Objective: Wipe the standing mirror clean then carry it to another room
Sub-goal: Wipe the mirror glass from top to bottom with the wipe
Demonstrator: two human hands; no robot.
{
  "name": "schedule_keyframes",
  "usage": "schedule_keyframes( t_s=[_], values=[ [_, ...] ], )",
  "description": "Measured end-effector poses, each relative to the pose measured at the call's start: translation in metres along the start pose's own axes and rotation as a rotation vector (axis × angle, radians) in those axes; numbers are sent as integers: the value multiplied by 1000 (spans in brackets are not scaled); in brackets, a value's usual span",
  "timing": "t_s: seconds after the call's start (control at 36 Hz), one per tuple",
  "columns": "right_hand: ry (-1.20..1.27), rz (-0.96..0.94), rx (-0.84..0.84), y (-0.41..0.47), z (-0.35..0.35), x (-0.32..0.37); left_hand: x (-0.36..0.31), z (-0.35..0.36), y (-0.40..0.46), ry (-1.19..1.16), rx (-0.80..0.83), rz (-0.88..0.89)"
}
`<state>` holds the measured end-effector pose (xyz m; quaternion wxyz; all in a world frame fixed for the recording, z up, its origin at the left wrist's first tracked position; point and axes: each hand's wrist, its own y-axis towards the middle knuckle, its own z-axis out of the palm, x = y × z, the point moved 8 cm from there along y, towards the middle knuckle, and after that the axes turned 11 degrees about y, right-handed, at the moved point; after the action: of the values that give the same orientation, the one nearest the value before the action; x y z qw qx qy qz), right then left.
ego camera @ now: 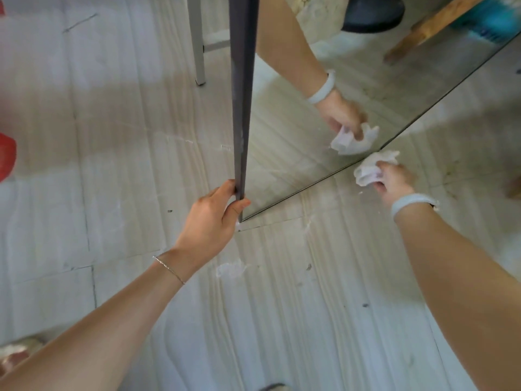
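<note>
The standing mirror stands on the pale floor, seen from above, with a dark grey frame edge running down the middle of the view. My left hand grips that frame edge near its lower corner. My right hand holds a crumpled white cloth against the mirror's bottom right edge. The glass reflects my right arm, its pale bracelet and the cloth.
A white metal leg of some furniture stands behind the mirror. A red object sits at the left border. The floor is light streaked tile with white smears. A wooden leg and dark stool show only as reflections.
</note>
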<state>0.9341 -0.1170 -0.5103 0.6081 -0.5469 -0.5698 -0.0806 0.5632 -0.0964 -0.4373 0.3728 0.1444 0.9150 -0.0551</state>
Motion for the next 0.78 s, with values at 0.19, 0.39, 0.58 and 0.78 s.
schedule_keyframes(
  t_s=[0.19,0.39,0.58,0.78],
  values=[
    [-196,-246,10,-89,62,-51,2,3,1,17,58,-23],
    [-112,-5,360,-128,61,-88,3,1,2,20,115,-26],
    [-73,-85,14,-90,74,-91,-3,-16,1,-37,126,17],
    [-267,-23,535,-235,116,-146,5,-31,3,-458,257,-214]
  ],
)
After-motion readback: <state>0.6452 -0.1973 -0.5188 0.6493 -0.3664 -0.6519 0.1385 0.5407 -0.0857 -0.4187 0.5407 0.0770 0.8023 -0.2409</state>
